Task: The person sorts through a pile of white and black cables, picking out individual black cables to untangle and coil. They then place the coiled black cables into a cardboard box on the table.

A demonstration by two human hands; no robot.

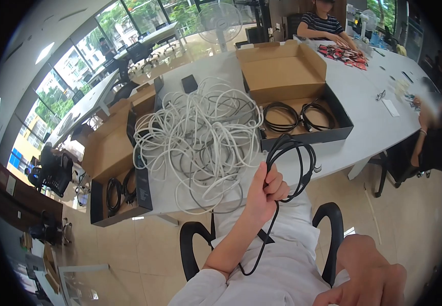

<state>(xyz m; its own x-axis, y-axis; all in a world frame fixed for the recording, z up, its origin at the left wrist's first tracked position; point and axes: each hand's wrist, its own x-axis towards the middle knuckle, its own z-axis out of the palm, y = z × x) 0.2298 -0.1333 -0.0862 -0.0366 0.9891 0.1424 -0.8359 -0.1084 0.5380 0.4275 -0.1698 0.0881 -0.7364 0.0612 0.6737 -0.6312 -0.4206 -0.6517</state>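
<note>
My left hand [267, 196] is closed around a looped black cable [302, 171], raised above my lap in front of the table edge. The loops stand up past the fist, and a metallic-looking plug shows on their right side. One length of the cable hangs from the fist and curves over my white clothing. At the lower right, my right hand [366, 273] is close to the camera with its fingers curled in. Whatever it holds, if anything, is hidden. A large tangle of white and grey cables [200, 127] lies on the table beyond my left hand.
An open box [341, 120] at the right holds two coiled black cables [280, 117]. Another open box [144, 196] at the left holds black coils. A dark flat object [189, 84] lies behind the tangle. Across the table [353, 92], a person handles red packets [346, 56]. Another person sits right.
</note>
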